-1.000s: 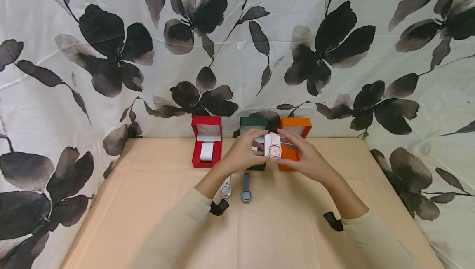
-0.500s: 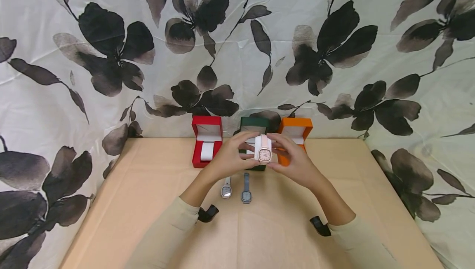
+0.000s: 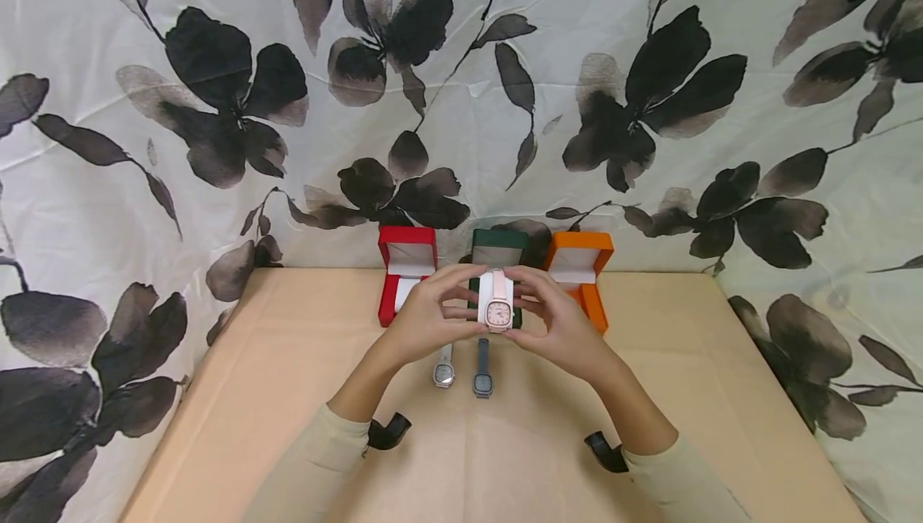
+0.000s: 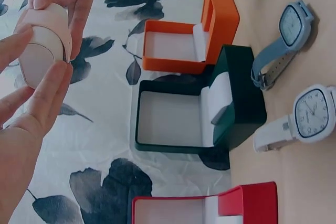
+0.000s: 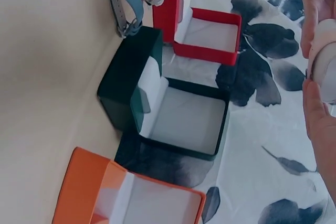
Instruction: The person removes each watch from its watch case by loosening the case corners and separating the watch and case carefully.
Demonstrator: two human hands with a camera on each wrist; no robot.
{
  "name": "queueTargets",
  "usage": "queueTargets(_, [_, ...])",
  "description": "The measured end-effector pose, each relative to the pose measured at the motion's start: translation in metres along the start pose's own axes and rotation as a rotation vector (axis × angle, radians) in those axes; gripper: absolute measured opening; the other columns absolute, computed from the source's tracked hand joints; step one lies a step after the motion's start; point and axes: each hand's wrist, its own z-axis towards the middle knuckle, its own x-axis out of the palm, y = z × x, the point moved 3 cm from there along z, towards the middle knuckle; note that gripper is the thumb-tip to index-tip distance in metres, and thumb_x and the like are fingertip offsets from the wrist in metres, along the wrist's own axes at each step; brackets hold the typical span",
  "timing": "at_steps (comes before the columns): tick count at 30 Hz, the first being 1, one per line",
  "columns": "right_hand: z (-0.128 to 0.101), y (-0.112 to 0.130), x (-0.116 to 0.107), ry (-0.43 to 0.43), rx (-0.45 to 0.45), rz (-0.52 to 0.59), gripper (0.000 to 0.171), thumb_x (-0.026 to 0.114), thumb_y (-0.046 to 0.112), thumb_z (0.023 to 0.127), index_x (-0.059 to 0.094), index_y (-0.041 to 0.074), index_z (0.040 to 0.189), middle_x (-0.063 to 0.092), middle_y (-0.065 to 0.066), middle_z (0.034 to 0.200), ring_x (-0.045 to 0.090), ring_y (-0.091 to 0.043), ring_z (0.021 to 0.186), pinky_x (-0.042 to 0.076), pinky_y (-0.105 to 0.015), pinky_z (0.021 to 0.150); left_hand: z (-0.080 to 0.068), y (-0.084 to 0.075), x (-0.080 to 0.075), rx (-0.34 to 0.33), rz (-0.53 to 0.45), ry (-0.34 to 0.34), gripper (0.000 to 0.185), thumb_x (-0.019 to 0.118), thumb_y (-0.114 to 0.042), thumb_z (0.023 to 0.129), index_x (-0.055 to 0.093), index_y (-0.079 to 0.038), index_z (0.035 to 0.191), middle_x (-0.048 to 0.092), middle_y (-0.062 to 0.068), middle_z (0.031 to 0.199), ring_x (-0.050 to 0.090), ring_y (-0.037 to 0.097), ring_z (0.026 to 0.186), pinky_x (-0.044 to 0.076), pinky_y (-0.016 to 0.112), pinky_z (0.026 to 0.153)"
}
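Both hands hold a pink-strapped watch (image 3: pixel 497 313) wrapped round a white cushion (image 3: pixel 486 297), raised in front of the green box (image 3: pixel 499 251). My left hand (image 3: pixel 429 315) pinches its left side and my right hand (image 3: pixel 557 321) its right side, thumbs at the lower end and fingers at the upper. In the left wrist view, fingertips from both sides press on the pink strap (image 4: pixel 50 38) and the cushion's end. Below the hands, a white watch (image 3: pixel 443 375) and a blue-grey watch (image 3: pixel 483 384) lie on the table, dials up.
Open boxes stand along the table's back: a red box (image 3: pixel 387 303) with a white cushion (image 3: pixel 405 291), the green box with a white cushion (image 4: pixel 220 98), and an orange box (image 3: pixel 594 308) at right. A floral cloth (image 3: pixel 461 130) hangs behind the table (image 3: pixel 303 363).
Both hands have moved left and slightly down with the pink watch and its cushion, from in front of the orange box to the green one. The table watches stay put.
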Motion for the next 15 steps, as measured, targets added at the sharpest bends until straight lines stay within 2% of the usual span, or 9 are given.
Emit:
queueTargets(6, [0.003,-0.005,0.005,0.014,-0.029,0.016,0.086,0.085,-0.005,0.079,0.043,0.009,0.153,0.046,-0.011,0.154,0.057,-0.020,0.123,0.052,-0.033,0.107,-0.004,0.002,-0.004,-0.008,-0.004,-0.018,0.076,0.088,0.001,0.077,0.057,-0.008,0.146,0.055,0.008,0.143,0.070,0.028,0.113,0.062,0.033,0.089])
queueTargets(15, [0.013,-0.006,0.006,0.053,0.006,-0.016,0.089,0.088,0.002,0.079,0.039,0.012,0.153,0.046,-0.008,0.153,0.054,-0.028,0.125,0.052,-0.030,0.108,-0.003,0.003,-0.004,0.018,-0.013,-0.056,0.076,0.089,0.000,0.076,0.056,-0.006,0.144,0.056,0.009,0.142,0.071,0.029,0.111,0.062,0.034,0.089])
